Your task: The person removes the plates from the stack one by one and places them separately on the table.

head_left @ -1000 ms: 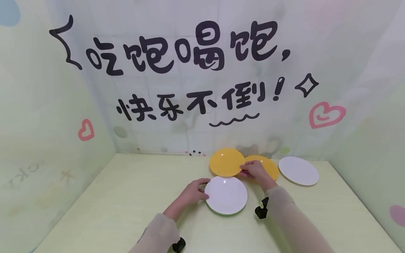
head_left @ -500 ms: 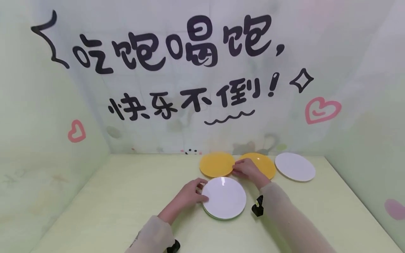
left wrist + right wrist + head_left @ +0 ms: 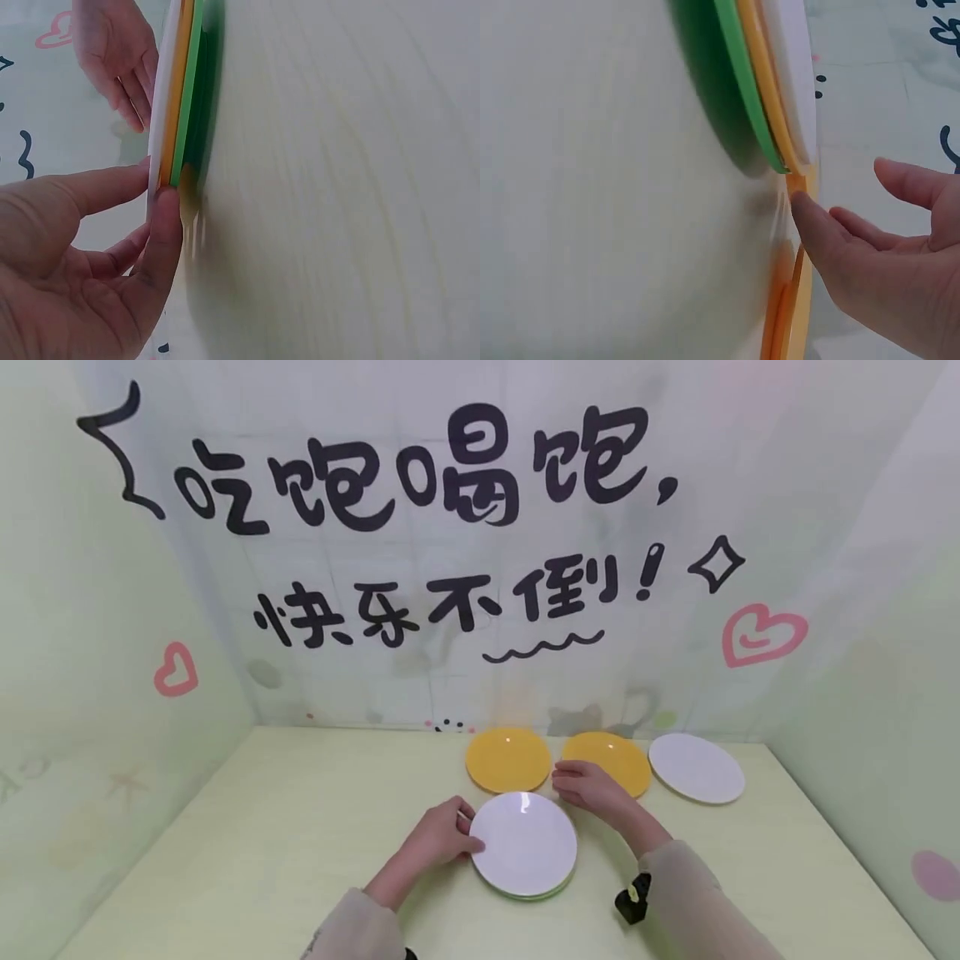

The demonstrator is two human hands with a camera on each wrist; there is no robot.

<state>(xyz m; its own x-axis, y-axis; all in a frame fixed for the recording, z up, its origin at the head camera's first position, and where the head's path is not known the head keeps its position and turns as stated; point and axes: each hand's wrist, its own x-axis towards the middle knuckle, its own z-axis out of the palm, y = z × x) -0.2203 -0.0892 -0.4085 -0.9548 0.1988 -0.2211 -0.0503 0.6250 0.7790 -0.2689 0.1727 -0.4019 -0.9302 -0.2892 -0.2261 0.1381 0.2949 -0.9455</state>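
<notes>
My left hand (image 3: 441, 833) pinches the left edge of a stack of plates in the head view. A white plate (image 3: 525, 843) is on top of the stack. Below it the left wrist view shows the edges of an orange plate (image 3: 174, 97) and a green plate (image 3: 187, 94). My right hand (image 3: 595, 791) hovers behind and right of the stack, fingers extended, holding nothing. One yellow plate (image 3: 507, 761) lies left of its fingertips. Another yellow plate (image 3: 618, 762) lies just behind this hand, partly covered by it.
A separate white plate (image 3: 697, 768) lies at the back right, beside the right yellow plate. The pale table (image 3: 300, 827) is bounded by a lettered back wall (image 3: 420, 681) and side walls.
My right hand has let go of the left yellow plate, which was raised and now lies on the table. The left hand keeps its hold, and the stack has shifted slightly toward me.
</notes>
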